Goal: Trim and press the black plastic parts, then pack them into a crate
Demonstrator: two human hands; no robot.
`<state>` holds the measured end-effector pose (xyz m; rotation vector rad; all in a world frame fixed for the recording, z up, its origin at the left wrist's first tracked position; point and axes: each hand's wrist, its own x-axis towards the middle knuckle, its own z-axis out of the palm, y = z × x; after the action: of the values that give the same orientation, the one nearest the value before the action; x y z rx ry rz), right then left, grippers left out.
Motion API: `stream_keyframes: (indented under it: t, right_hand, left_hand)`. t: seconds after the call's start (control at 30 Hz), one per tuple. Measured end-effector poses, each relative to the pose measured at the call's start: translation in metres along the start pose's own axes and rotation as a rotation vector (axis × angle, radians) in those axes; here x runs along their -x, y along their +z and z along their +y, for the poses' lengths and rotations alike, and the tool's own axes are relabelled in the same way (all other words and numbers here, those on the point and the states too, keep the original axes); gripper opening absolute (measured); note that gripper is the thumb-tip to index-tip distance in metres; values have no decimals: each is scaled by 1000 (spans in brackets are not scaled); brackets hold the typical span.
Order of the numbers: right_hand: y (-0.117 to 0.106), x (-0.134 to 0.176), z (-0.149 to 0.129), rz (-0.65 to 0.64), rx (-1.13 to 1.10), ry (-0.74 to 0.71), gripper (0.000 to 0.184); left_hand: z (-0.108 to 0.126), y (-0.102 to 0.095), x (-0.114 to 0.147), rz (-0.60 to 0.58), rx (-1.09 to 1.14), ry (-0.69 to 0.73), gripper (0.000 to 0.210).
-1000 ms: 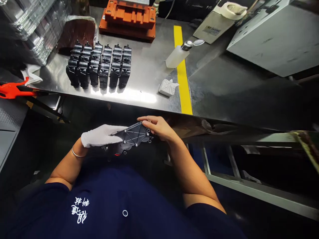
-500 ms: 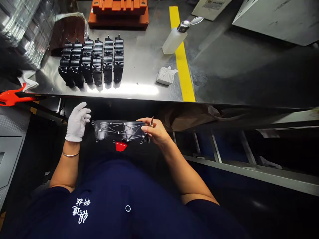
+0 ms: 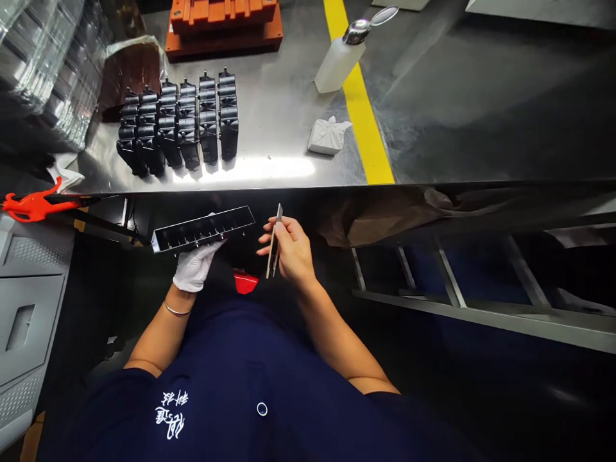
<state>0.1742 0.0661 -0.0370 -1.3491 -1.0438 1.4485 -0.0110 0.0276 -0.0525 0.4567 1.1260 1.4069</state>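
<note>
My left hand [image 3: 196,266], in a white glove, is closed on a long black plastic housing [image 3: 205,230] from below. The housing tilts up toward its right end, its open side with inner dividers showing. Just right of it, my bare right hand [image 3: 292,247] grips a thin, flat knife-like tool [image 3: 274,242] that stands nearly upright between thumb and fingers. Its exact kind is unclear. Tool and housing are apart. On the metal bench ahead, several similar black housings [image 3: 180,125] stand in a row.
An orange fixture [image 3: 224,32] sits at the back of the metal bench [image 3: 269,128]. A white pump bottle [image 3: 332,64] and a folded white cloth [image 3: 328,136] lie near yellow tape [image 3: 363,115]. An orange-red air gun [image 3: 41,202] hangs at the left edge, beside plastic-wrapped stacks [image 3: 52,64].
The housing has passed from my right hand to my gloved left hand and turned to show its open side. My right hand has let go of it, keeping the thin tool.
</note>
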Motion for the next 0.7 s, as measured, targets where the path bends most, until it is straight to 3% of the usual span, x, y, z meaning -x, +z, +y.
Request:
stream_keyframes:
  t: [0.1, 0.17, 0.27, 0.37, 0.47, 0.7]
  right_hand:
    - [9, 20, -4, -147, 111, -62, 42]
    - [18, 32, -9, -165, 197, -137, 38]
    - [30, 45, -15, -182, 246, -260, 29]
    - [38, 48, -15, -258, 203, -317, 22]
    - [40, 45, -13, -223, 183, -311, 20]
    - [31, 31, -11, -113, 217, -303, 20]
  left_hand:
    - [7, -5, 0, 12, -265, 210, 41]
    - [10, -7, 0, 23, -396, 320, 42]
    - [9, -8, -1, 37, -408, 433, 45]
    - [5, -11, -2, 20, -364, 432, 43]
    - [2, -12, 0, 2, -325, 461, 42]
    - [5, -8, 11, -7, -281, 693, 30]
